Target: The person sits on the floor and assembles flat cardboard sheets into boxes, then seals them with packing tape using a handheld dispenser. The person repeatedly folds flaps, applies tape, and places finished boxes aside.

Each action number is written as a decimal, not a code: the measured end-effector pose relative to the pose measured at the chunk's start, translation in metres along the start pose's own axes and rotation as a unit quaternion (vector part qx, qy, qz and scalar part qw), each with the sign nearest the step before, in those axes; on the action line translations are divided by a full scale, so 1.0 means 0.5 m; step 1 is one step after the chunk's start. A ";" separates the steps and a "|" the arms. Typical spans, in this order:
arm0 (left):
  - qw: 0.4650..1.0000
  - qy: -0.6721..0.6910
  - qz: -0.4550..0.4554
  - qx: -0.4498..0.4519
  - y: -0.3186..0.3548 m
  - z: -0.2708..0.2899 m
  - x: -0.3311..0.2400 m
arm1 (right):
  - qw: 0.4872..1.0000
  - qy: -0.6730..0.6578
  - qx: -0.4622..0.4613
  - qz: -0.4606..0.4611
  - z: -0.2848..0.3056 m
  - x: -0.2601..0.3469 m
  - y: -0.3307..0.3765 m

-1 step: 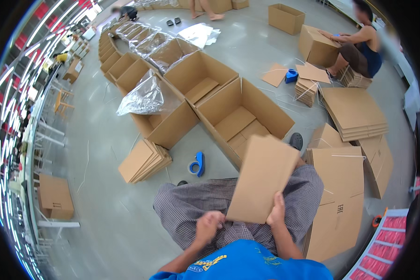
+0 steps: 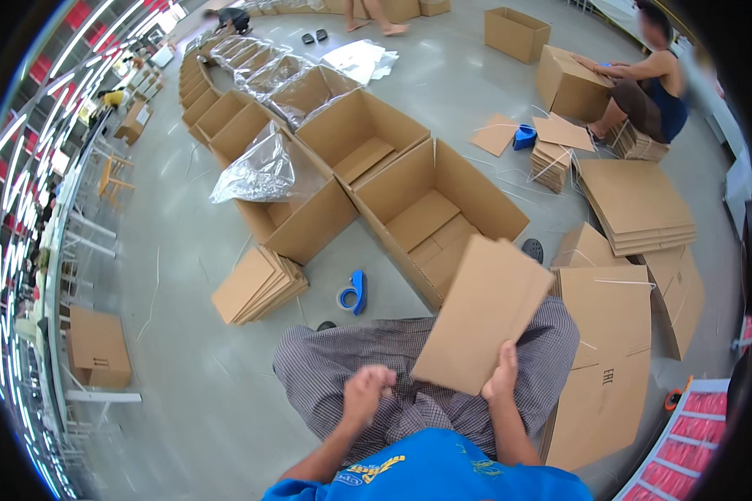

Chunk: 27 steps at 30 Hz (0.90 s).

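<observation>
My right hand grips a flat cardboard piece by its lower right edge. The piece is tilted above my lap, its far end over the near side of an open cardboard box. My left hand is held just left of the piece's lower corner, apart from it, with curled fingers and nothing visible in them. On the floor ahead of my knees lies a blue tape dispenser. Left of it is a stack of flat cardboard pieces.
Open boxes run in two rows to the far left, one with clear plastic film. Flattened cartons lie at my right. A co-worker sits at far right with a box. A carton stands by tables at left.
The cardboard piece in my right hand has shifted right and tilted further. My left hand now has a wider gap from its lower corner.
</observation>
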<state>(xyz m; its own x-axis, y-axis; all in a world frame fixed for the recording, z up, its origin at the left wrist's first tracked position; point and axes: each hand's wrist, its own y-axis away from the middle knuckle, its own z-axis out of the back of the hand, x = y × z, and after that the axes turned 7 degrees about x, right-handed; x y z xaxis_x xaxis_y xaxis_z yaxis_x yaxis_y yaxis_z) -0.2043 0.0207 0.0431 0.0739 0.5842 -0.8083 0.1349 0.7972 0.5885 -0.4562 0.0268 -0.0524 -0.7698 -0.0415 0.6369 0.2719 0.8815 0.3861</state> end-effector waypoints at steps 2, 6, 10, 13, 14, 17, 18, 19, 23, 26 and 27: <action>0.998 0.006 -0.045 0.038 -0.058 0.012 -0.013 | 0.998 0.026 0.030 0.048 0.004 0.020 -0.019; 0.965 -0.082 -0.126 0.213 -0.135 -0.016 -0.014 | 0.987 0.125 0.036 0.091 -0.010 0.033 -0.032; 0.951 -0.198 -0.205 0.121 -0.143 -0.059 0.005 | 0.984 0.129 0.007 0.119 -0.040 0.019 -0.037; 0.987 -0.122 -0.091 0.059 -0.147 -0.080 0.018 | 0.971 0.191 -0.009 0.142 -0.049 0.014 -0.050; 0.994 -0.085 -0.043 0.054 -0.158 -0.076 0.016 | 0.967 0.210 -0.005 0.142 -0.046 0.016 -0.058; 0.984 0.163 -0.067 0.004 -0.214 -0.033 -0.020 | 0.965 0.175 -0.033 0.192 -0.029 0.033 -0.080; 0.980 0.170 -0.100 0.010 -0.243 -0.005 -0.047 | 0.970 0.143 -0.045 0.193 -0.021 0.041 -0.087; 0.980 0.175 -0.092 -0.001 -0.278 0.027 -0.081 | 0.972 0.141 -0.069 0.175 -0.015 0.046 -0.090; 0.976 0.175 -0.132 -0.004 -0.465 0.145 -0.253 | 0.975 0.139 -0.066 0.163 0.001 0.050 -0.099; 0.956 0.210 -0.206 -0.014 -0.639 0.202 -0.379 | 0.972 0.147 -0.084 0.161 0.002 0.042 -0.100; 0.949 0.231 -0.212 -0.026 -0.682 0.219 -0.404 | 0.975 0.138 -0.050 0.169 0.001 0.039 -0.100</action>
<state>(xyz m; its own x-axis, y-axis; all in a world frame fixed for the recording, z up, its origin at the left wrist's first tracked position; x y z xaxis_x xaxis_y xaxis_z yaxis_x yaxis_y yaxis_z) -0.1568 -0.3861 0.0037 -0.4182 0.2045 -0.8850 0.0055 0.9749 0.2227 -0.4853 -0.0181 -0.0594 -0.4456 0.1052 0.8890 0.5478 0.8175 0.1778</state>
